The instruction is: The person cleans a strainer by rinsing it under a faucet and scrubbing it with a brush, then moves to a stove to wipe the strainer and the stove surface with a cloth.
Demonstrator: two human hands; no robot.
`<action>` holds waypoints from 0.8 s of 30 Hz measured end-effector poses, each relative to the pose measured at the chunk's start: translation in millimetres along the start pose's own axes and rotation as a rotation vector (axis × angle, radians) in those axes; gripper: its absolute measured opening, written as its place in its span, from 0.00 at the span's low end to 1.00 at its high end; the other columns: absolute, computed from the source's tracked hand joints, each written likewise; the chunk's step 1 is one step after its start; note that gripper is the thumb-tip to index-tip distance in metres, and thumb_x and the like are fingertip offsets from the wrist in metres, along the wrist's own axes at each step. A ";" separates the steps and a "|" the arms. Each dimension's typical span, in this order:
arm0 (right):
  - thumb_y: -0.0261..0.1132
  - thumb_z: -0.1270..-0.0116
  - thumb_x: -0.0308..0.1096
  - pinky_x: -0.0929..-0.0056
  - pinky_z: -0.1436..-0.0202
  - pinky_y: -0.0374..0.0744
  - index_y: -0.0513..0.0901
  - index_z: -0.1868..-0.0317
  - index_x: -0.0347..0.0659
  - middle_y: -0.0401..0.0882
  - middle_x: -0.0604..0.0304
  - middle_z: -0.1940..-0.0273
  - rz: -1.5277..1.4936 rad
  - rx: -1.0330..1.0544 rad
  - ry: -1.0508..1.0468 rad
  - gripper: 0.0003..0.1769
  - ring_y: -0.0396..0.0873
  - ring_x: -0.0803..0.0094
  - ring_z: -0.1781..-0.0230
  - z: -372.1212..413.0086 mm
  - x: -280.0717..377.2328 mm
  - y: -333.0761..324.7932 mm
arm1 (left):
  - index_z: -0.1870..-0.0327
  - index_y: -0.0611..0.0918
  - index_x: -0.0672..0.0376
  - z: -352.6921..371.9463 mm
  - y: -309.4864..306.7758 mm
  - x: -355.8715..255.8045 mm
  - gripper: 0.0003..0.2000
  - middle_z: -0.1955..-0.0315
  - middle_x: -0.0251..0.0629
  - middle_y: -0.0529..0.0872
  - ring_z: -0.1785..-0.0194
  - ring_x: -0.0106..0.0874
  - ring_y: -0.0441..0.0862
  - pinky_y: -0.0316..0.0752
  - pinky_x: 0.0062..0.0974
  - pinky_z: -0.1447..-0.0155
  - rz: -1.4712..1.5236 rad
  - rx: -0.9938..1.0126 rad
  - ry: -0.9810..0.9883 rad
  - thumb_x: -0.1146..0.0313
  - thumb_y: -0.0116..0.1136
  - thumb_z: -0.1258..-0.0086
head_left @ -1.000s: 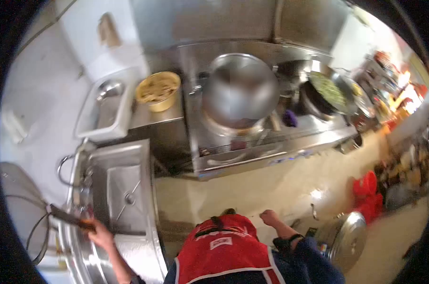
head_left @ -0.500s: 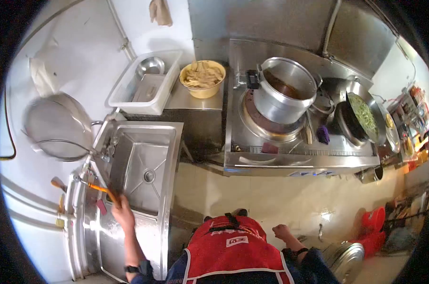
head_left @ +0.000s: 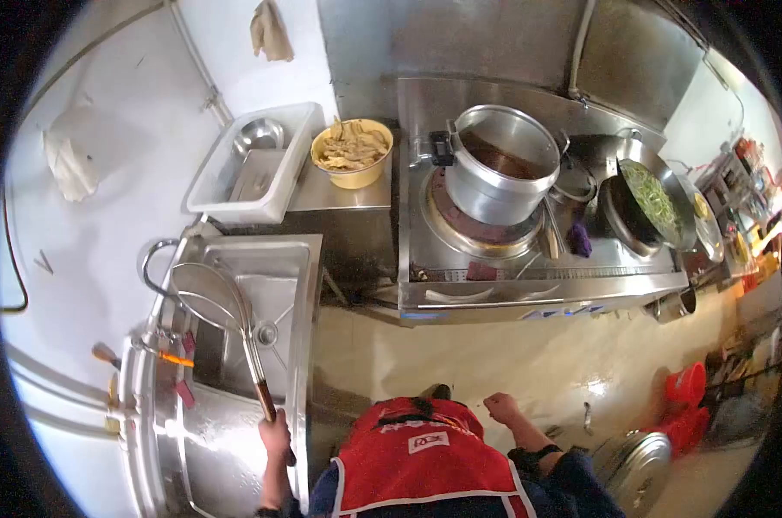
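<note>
My left hand (head_left: 275,436) is wrapped round the brown handle of a long-handled strainer (head_left: 208,292). Its round head hangs over the stainless sink (head_left: 303,293), tilted toward the wall side. My right hand (head_left: 500,408) is out in front of the red apron (head_left: 408,462), above the floor, its fingers curled in and nothing visible in them. An orange-handled tool (head_left: 175,357) hangs on the left beside the sink pipes.
Behind the sink are a white plastic tub (head_left: 202,192) and a yellow bowl (head_left: 356,179) of pale food pieces. On the stove stands a large pot (head_left: 499,197) of brown liquid. Further right a wok (head_left: 680,207) holds green vegetables. Red buckets (head_left: 686,385) stand on the floor.
The strainer has come away from the left wall and swung right and down over the sink in my left hand. My right hand has shifted slightly left and up.
</note>
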State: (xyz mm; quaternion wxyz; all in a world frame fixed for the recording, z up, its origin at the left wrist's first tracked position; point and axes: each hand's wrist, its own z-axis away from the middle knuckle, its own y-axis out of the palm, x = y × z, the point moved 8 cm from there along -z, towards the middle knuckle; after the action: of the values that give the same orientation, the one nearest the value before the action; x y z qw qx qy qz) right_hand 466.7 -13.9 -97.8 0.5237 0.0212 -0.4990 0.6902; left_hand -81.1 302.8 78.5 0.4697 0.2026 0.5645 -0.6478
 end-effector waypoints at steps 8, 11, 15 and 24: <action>0.56 0.34 0.37 0.51 0.54 0.84 0.86 0.61 0.42 0.86 0.45 0.63 0.323 0.241 0.106 0.13 0.85 0.49 0.57 10.0 -65.1 17.5 | 0.76 0.69 0.54 -48.8 -106.6 -154.3 0.16 0.84 0.22 0.65 0.81 0.16 0.62 0.54 0.23 0.77 0.402 -0.380 0.371 0.65 0.55 0.25; 0.58 0.33 0.42 0.52 0.52 0.83 0.87 0.59 0.41 0.86 0.44 0.61 0.215 0.195 -0.030 0.16 0.85 0.48 0.56 -9.9 -75.5 31.8 | 0.72 0.71 0.56 -52.2 -128.6 -179.1 0.12 0.81 0.24 0.68 0.77 0.16 0.66 0.58 0.21 0.75 0.589 -0.296 0.624 0.67 0.53 0.24; 0.62 0.34 0.44 0.65 0.66 0.82 0.85 0.61 0.32 0.85 0.52 0.72 -0.117 -0.039 0.105 0.20 0.85 0.67 0.74 -6.8 -41.2 21.6 | 0.62 0.76 0.63 -70.6 -96.5 -71.1 0.09 0.73 0.27 0.68 0.69 0.21 0.64 0.64 0.24 0.65 0.519 -0.406 0.506 0.66 0.57 0.24; 0.63 0.34 0.45 0.68 0.70 0.81 0.85 0.64 0.32 0.82 0.58 0.76 0.086 0.105 -0.292 0.20 0.81 0.73 0.76 -34.0 -60.0 64.3 | 0.74 0.76 0.57 16.7 0.6 -38.0 0.15 0.85 0.29 0.73 0.81 0.19 0.70 0.65 0.25 0.77 0.111 0.072 -0.068 0.60 0.60 0.27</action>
State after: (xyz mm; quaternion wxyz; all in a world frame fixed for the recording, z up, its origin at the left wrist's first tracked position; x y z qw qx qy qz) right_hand 462.6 -28.8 -190.8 0.4139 0.1273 -0.5334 0.7266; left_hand -58.0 301.9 113.0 0.5160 0.2283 0.5125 -0.6473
